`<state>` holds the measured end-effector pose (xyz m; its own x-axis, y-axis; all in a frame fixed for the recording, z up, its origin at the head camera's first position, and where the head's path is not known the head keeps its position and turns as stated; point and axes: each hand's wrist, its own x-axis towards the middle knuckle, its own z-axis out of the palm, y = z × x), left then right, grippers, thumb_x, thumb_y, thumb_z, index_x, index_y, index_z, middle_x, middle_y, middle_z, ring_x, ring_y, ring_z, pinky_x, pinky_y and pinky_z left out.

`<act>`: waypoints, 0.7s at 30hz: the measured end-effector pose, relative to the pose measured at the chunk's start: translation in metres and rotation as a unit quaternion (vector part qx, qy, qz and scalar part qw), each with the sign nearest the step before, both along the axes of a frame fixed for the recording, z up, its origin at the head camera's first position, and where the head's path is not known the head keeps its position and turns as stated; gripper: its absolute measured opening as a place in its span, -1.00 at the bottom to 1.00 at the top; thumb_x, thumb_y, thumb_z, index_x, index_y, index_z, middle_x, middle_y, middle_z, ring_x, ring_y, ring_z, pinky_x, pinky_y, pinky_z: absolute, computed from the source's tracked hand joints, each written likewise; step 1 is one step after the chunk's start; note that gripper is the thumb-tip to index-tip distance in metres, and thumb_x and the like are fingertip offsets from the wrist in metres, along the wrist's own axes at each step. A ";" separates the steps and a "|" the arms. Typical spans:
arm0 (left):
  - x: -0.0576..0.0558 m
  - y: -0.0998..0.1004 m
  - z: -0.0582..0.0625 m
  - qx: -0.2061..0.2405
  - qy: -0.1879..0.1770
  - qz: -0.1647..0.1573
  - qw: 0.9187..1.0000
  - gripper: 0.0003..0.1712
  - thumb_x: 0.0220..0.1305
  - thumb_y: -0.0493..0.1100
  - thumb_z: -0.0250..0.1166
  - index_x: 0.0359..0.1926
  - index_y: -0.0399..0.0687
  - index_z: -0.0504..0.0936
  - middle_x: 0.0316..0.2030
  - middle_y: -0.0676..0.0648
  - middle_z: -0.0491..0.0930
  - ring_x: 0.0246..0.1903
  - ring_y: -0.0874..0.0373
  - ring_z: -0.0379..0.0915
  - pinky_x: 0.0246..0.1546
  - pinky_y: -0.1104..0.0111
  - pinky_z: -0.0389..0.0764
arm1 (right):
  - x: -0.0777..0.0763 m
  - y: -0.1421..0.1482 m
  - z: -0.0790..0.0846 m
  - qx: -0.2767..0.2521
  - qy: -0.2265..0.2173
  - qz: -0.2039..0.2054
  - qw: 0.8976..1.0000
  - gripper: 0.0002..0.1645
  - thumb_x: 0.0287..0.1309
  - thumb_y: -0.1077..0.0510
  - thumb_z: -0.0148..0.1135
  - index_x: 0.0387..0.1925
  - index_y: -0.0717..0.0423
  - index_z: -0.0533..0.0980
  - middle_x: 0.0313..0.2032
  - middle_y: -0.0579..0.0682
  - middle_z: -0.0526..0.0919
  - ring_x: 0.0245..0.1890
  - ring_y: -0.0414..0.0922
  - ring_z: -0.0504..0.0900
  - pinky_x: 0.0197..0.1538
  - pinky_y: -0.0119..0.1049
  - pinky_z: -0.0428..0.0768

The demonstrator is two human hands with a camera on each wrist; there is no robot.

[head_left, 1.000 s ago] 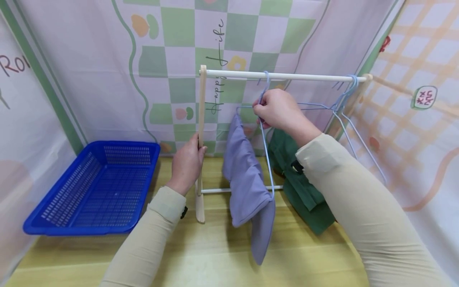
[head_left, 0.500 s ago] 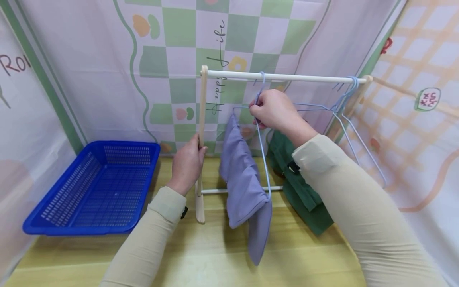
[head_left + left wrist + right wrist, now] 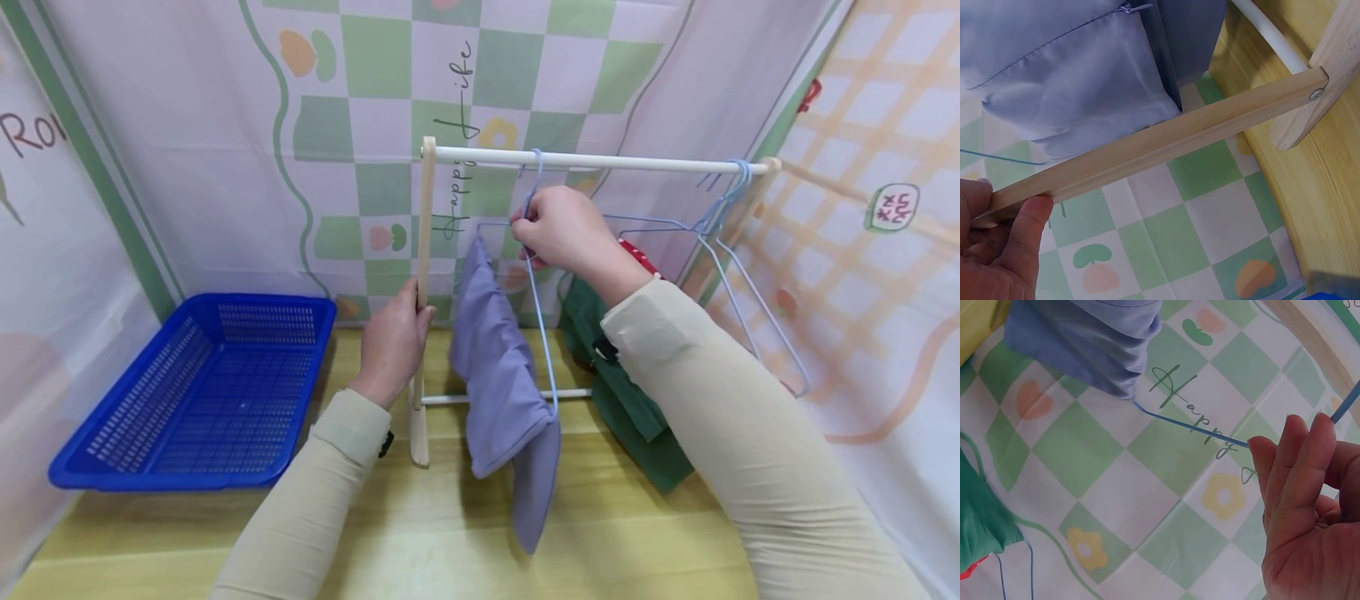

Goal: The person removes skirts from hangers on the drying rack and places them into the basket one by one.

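My right hand (image 3: 566,229) pinches a light blue wire clothes hanger (image 3: 542,321) just below its hook, which loops over the white top rail (image 3: 637,161) of a small wooden rack. From the hanger's lower bar hangs a folded lavender cloth (image 3: 498,375); a zip shows along its edge in the left wrist view. My left hand (image 3: 393,342) grips the rack's near-left wooden upright (image 3: 425,225), thumb and fingers on either side of it in the left wrist view. The right wrist view has the hanger's wire (image 3: 1194,428) running from my fingers to the lavender cloth.
A blue plastic basket (image 3: 191,482) stands on the wooden table at left. Green fabric (image 3: 637,408) hangs behind my right forearm, with red dotted fabric (image 3: 637,257) near it. More blue hangers (image 3: 738,283) hang at the rail's right end. Printed curtains surround the table.
My right hand has slid the hanger and lavender cloth leftward along the rail. Red dotted fabric has come into sight behind my right wrist. My left hand stays on the upright.
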<state>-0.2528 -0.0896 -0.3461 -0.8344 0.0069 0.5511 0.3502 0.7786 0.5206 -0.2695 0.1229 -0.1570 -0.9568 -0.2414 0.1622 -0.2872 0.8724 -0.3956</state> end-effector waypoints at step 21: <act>0.001 -0.001 0.001 0.000 0.004 -0.004 1.000 -0.53 0.54 -0.11 0.26 0.32 -0.25 0.48 -0.16 -0.20 0.72 -0.27 -0.14 0.70 -0.29 0.00 0.69 | -0.001 -0.017 -0.001 0.014 -0.001 0.005 1.000 -0.64 0.49 0.08 0.04 -0.01 0.16 0.70 -0.43 -0.01 0.78 -0.50 -0.14 0.77 -0.13 -0.20 0.60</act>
<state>-0.2514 -0.0908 -0.3450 -0.8296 0.0134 0.5582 0.3613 0.7751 0.5183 -0.2708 0.1055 -0.1583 -0.9547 -0.2556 0.1527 -0.2951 0.8804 -0.3713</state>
